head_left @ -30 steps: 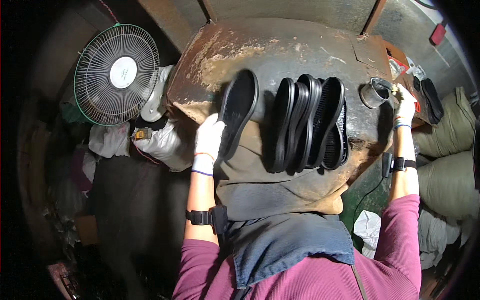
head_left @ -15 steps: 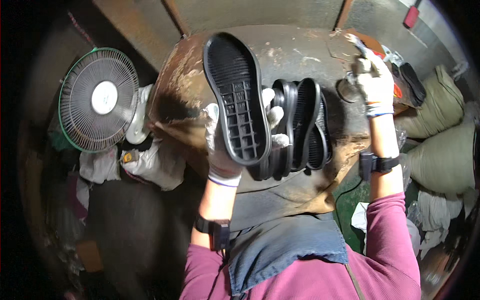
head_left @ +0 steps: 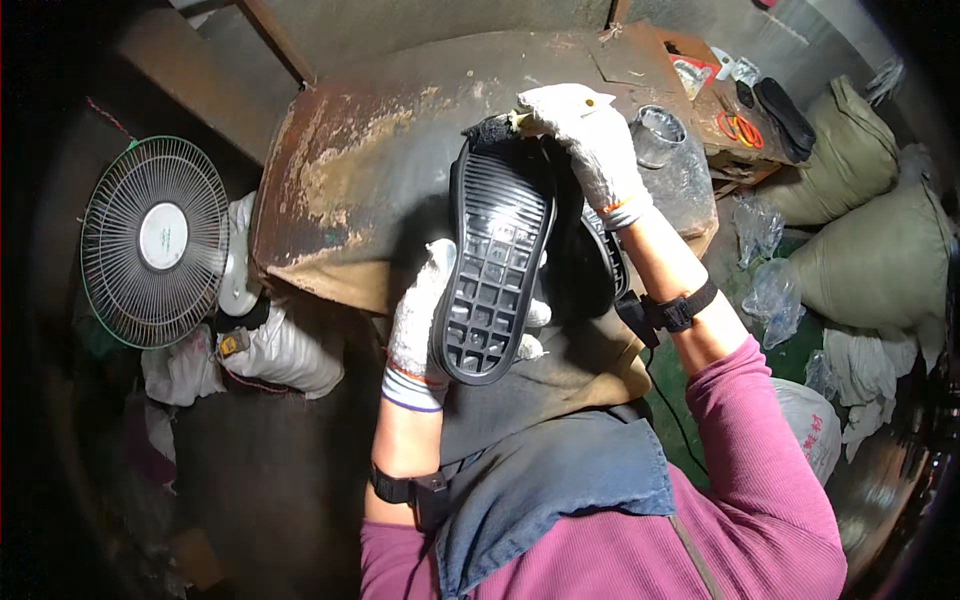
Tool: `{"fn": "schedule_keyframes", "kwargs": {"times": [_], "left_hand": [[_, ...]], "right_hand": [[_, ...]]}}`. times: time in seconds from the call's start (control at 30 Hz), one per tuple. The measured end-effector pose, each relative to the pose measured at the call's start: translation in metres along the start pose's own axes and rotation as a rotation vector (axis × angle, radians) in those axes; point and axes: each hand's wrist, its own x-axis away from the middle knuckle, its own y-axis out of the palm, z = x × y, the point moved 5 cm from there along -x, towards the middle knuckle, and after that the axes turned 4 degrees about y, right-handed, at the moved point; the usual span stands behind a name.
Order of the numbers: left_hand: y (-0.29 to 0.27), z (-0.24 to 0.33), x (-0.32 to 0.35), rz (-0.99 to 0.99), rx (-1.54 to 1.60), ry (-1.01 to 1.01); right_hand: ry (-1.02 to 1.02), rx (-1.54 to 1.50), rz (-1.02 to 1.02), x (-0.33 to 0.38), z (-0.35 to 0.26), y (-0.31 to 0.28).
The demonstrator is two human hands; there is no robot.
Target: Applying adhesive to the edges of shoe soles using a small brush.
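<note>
A black shoe sole (head_left: 492, 270) is held up over the bench, its ribbed, gridded hollow side toward me and its far end tilted away. My left hand (head_left: 420, 310), in a white knit glove, grips it near the lower end, thumb on the left edge and fingers round the right. My gloved right hand (head_left: 590, 135) is closed on a small brush, whose dark bristles (head_left: 492, 131) touch the sole's far end; most of the handle is hidden in the glove. More black soles (head_left: 605, 255) stand behind, partly covered by the right forearm and the held sole.
A round, smeared metal pot (head_left: 658, 132) stands on the worn bench (head_left: 400, 130), right of my right hand. Further right are orange-handled scissors (head_left: 740, 128) and dark insoles (head_left: 785, 118). A fan (head_left: 163, 235) stands left; stuffed green sacks (head_left: 870, 260) lie right.
My right hand has come from beside the pot, leftward and nearer, to the sole's far end. The left hand has lowered the sole slightly and tilted it. The whole view has shifted.
</note>
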Motion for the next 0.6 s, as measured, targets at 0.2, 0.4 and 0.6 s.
{"fn": "schedule_keyframes", "kwargs": {"times": [0.2, 0.4, 0.6], "left_hand": [[-0.014, 0.001, -0.007, -0.172, -0.16, 0.003], [-0.032, 0.021, -0.017, -0.362, -0.265, 0.266], [-0.004, 0.047, -0.023, -0.217, -0.117, 0.354]], "right_hand": [[0.413, -0.685, -0.128, 0.03, -0.046, -0.005], [0.603, -0.96, -0.3, 0.055, -0.101, -0.024], [0.757, -1.088, -0.468, 0.077, -0.109, -0.044]]}}
